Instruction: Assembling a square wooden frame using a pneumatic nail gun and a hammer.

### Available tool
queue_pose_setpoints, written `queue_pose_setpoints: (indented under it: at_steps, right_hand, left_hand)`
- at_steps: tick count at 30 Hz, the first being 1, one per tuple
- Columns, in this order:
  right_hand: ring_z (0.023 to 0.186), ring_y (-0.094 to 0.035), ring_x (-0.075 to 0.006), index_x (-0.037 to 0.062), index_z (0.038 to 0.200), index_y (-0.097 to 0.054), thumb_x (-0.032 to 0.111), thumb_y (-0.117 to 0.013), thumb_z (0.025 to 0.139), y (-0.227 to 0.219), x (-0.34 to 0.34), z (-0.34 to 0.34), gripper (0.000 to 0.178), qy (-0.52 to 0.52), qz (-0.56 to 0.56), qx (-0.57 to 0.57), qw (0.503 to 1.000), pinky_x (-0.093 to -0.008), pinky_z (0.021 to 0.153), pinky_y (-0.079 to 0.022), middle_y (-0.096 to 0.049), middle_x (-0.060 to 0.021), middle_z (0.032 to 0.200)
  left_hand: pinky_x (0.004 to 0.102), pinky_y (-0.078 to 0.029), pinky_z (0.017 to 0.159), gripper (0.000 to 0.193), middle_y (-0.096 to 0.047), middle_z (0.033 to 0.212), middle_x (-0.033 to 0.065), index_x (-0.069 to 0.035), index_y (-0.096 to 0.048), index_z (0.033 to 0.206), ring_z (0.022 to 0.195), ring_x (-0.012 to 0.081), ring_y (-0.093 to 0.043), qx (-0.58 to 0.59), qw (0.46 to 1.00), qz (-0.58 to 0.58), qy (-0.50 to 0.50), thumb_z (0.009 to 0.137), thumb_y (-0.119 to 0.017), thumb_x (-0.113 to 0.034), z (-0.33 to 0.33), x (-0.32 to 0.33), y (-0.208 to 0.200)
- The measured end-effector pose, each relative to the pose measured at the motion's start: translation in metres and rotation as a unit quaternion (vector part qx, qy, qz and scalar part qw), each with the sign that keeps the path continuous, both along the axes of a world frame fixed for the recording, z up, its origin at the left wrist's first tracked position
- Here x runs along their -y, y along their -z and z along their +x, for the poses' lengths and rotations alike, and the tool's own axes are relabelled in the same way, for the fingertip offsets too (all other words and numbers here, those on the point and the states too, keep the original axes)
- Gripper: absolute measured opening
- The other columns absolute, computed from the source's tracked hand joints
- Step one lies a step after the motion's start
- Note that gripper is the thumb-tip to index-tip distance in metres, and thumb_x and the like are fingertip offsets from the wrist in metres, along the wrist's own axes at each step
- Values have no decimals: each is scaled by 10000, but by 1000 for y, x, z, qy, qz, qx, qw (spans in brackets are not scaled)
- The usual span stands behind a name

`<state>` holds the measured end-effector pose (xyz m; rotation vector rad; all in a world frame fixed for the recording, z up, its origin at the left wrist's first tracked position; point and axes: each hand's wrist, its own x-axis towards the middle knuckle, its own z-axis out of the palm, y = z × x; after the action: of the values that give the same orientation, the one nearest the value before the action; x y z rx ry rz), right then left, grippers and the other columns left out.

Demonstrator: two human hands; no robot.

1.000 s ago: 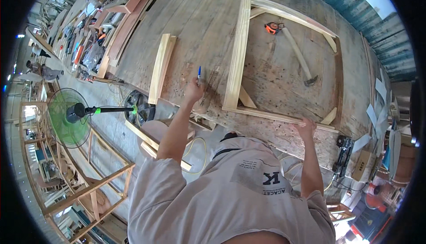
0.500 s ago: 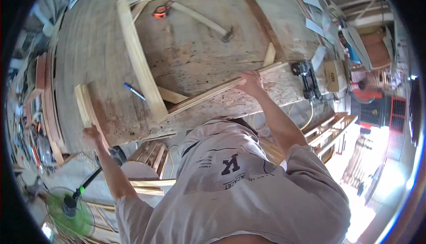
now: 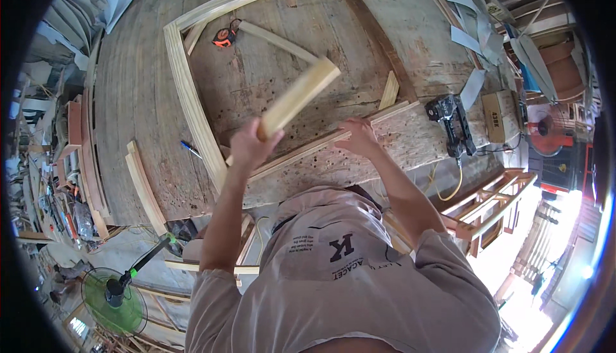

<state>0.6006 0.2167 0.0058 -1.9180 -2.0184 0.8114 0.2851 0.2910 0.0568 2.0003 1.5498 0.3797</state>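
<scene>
My left hand [image 3: 252,144] is closed around one end of a short light wooden strip [image 3: 292,103], blurred by motion and raised at a slant over the near left corner of a wooden frame [image 3: 186,90]. My right hand [image 3: 359,139] straddles the near rail of that frame, thumb on the near side and fingers over the top. Three of the frame's sides are pale, while its right side is dark brown. Diagonal braces sit in its corners. Inside lie an orange and black tape measure [image 3: 224,37] and a hammer [image 3: 276,40], its head hidden behind the strip.
Another wooden strip [image 3: 146,189] lies at the bench's left, near a blue pen [image 3: 190,150]. A black power tool [image 3: 451,125] with a yellow hose and a cardboard box [image 3: 499,117] stand at the right. Below left is a green fan [image 3: 114,298].
My left hand has lifted one strip from the bench's left and swung it rightward over the frame. The right hand stays at the near rail.
</scene>
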Motion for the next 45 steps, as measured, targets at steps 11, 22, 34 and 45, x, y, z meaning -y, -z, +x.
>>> queue_pose_setpoints:
  at_steps: [11, 22, 34, 45]
  right_hand:
    - [915, -680, -285, 10, 1002, -670, 147, -714, 809, -4, 20, 130, 241, 244, 90, -162, 952, -382, 767, -536, -685, -146, 914]
    - [767, -629, -324, 39, 857, -647, 91, -676, 793, 32, -47, 132, 87, 112, 161, -213, 957, -442, 725, -470, -653, -112, 801]
    - [697, -602, -231, 106, 723, -598, 163, -698, 751, 40, -69, 124, 119, 74, 123, -94, 985, -394, 721, -417, -627, -32, 716]
    - [661, -579, -267, 105, 651, -553, 177, -667, 775, 34, -66, 114, 183, 69, 134, -54, 987, -411, 680, -398, -575, -56, 635]
  left_hand:
    - [481, -517, 690, 661, -649, 943, 210, -9, -579, 1065, 841, 376, -654, -105, 985, 27, 134, 775, -682, -595, 17, 40, 60]
    - [476, -475, 724, 472, -635, 753, 139, -56, -613, 846, 750, 352, -635, -209, 978, -1, 8, 771, -685, -517, 35, 42, 63]
    - [457, -463, 648, 481, -617, 695, 117, -59, -607, 804, 664, 337, -625, -188, 981, -48, 1, 734, -707, -525, 37, 36, 64]
    - [451, -478, 625, 455, -625, 665, 109, -73, -617, 737, 618, 321, -631, -143, 990, -2, -1, 756, -699, -520, 43, 32, 52]
